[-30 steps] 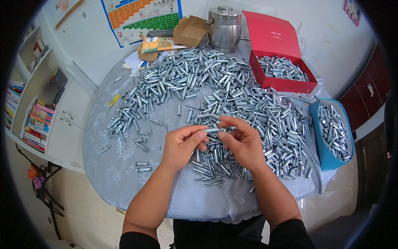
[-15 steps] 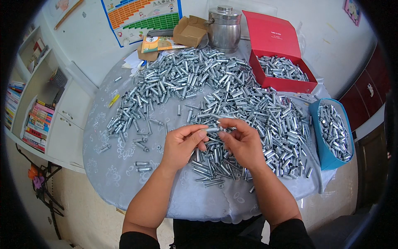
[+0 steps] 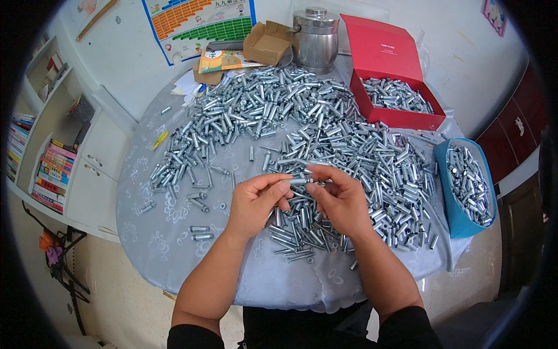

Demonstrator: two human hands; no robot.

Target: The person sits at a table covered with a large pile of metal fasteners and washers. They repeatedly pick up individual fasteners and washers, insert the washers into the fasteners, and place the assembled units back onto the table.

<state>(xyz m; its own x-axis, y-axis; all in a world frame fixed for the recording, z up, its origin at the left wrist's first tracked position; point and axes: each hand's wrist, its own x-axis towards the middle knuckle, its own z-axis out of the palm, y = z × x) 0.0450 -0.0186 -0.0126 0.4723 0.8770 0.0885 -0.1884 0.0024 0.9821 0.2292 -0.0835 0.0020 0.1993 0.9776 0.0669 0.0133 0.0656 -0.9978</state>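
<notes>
Bolt (image 3: 298, 181) above near part of heap (image 3: 354, 154) on table (image 3: 148, 227), pinched at left end between thumb and fingers of left hand (image 3: 258, 200), at right end between thumb and fingers of right hand (image 3: 342, 202). Red box (image 3: 407, 120) at far right, with lid raised, filled with loose bolts. Blue bin (image 3: 459, 220) at right, open-topped, filled with bolts. Steel canister (image 3: 314, 46) at far side, lidded, with contents hidden. Brown carton (image 3: 264, 53) just left of canister, with flaps open.

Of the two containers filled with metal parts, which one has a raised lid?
The red box, farther from the person: its lid stands up at the back, while the blue container shows none.
</notes>
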